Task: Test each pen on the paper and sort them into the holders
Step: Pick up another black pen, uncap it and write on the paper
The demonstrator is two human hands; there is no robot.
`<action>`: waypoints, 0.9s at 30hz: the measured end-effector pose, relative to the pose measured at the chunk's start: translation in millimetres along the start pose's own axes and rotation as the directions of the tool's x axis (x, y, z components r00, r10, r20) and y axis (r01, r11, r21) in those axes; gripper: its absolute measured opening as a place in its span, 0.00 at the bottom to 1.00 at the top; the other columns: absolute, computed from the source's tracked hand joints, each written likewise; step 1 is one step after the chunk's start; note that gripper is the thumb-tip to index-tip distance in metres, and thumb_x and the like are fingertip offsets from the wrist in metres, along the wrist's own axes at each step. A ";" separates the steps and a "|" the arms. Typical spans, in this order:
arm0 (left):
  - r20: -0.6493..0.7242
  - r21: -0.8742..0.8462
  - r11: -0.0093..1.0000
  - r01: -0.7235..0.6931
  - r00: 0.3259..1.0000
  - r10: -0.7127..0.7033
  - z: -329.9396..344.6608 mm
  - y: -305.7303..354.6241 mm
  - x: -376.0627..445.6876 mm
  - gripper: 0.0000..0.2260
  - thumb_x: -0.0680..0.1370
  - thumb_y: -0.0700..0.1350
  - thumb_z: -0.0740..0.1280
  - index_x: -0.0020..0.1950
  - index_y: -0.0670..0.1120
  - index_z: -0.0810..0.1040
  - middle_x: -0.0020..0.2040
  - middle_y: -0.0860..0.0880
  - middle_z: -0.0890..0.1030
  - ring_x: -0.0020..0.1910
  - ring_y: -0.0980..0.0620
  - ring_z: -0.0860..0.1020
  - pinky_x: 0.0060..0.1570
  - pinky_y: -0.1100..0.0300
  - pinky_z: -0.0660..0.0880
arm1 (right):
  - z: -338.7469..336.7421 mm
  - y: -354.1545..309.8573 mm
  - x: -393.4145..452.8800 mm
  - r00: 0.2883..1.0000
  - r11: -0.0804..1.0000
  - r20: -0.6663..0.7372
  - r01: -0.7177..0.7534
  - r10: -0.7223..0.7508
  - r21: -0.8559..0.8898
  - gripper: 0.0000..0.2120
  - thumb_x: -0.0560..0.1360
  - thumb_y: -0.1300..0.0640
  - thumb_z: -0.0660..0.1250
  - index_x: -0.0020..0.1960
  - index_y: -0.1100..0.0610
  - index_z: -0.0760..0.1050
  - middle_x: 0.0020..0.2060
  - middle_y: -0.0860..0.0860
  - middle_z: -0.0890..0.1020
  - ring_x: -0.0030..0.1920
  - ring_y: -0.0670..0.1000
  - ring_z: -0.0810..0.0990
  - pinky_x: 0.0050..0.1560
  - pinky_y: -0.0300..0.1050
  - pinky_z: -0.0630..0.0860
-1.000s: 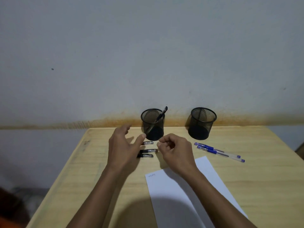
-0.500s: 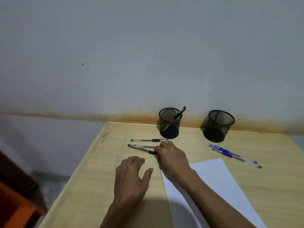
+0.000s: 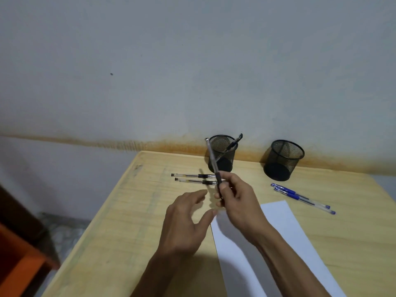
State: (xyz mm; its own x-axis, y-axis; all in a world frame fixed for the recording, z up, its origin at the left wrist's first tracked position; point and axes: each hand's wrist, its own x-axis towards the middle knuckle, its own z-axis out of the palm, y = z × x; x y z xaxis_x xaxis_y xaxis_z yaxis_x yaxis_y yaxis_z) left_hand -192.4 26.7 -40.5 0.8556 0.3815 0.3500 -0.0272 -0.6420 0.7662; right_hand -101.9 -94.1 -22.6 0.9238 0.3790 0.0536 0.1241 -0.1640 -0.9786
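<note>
Beside the white paper sheet, the right hand pinches a black-gripped clear pen raised, probably for uncapping by the spread, empty left hand.

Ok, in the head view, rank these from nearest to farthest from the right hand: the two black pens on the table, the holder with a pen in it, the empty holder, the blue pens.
From the right hand:
1. Two black pens, just to its left, their near ends at the fingers.
2. Holder with a pen, behind the hand.
3. Blue pens on the right and the empty holder at the back right: too close to call.
</note>
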 end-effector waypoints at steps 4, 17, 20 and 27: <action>0.043 0.003 0.997 -0.079 0.996 0.079 4.8 29.8 -5.9 0.16 0.74 0.51 0.74 0.62 0.53 0.80 0.51 0.61 0.80 0.52 0.62 0.78 0.54 0.63 0.76 | -18.6 -10.6 -34.3 0.990 0.954 -0.089 -0.083 0.113 0.290 0.10 0.83 0.61 0.63 0.61 0.52 0.79 0.44 0.53 0.83 0.44 0.47 0.81 0.46 0.38 0.81; 0.009 0.213 0.940 -0.267 0.962 0.272 7.2 61.6 -31.4 0.04 0.75 0.46 0.72 0.46 0.54 0.79 0.39 0.58 0.79 0.41 0.58 0.71 0.43 0.59 0.71 | -43.0 -18.6 -88.0 0.980 0.978 -0.192 -0.007 0.048 0.208 0.02 0.78 0.55 0.72 0.48 0.53 0.82 0.39 0.49 0.87 0.43 0.46 0.86 0.45 0.36 0.81; 0.089 0.203 0.931 -0.303 0.953 0.291 4.9 60.9 -32.1 0.05 0.76 0.47 0.72 0.47 0.55 0.77 0.40 0.60 0.76 0.42 0.58 0.72 0.44 0.64 0.69 | -50.2 -18.6 -91.9 0.972 0.990 -0.234 0.024 0.009 0.138 0.03 0.79 0.55 0.70 0.47 0.51 0.82 0.39 0.48 0.86 0.41 0.46 0.85 0.45 0.39 0.82; 0.189 0.053 0.958 -0.282 0.945 0.268 1.0 52.7 -33.2 0.05 0.78 0.52 0.69 0.50 0.54 0.83 0.41 0.58 0.80 0.42 0.57 0.78 0.42 0.58 0.75 | -49.7 -12.9 -102.5 0.981 0.952 -0.186 0.003 0.056 0.306 0.03 0.78 0.62 0.70 0.51 0.60 0.78 0.39 0.55 0.87 0.40 0.48 0.86 0.41 0.38 0.80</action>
State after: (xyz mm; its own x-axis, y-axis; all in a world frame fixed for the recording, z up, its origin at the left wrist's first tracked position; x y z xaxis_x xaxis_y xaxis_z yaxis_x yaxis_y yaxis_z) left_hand -221.8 -20.4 -12.3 0.8987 0.0626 0.4342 -0.2402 -0.7579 0.6065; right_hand -180.1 -176.1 -5.6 0.9805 0.1935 0.0344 0.0105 0.1233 -0.9923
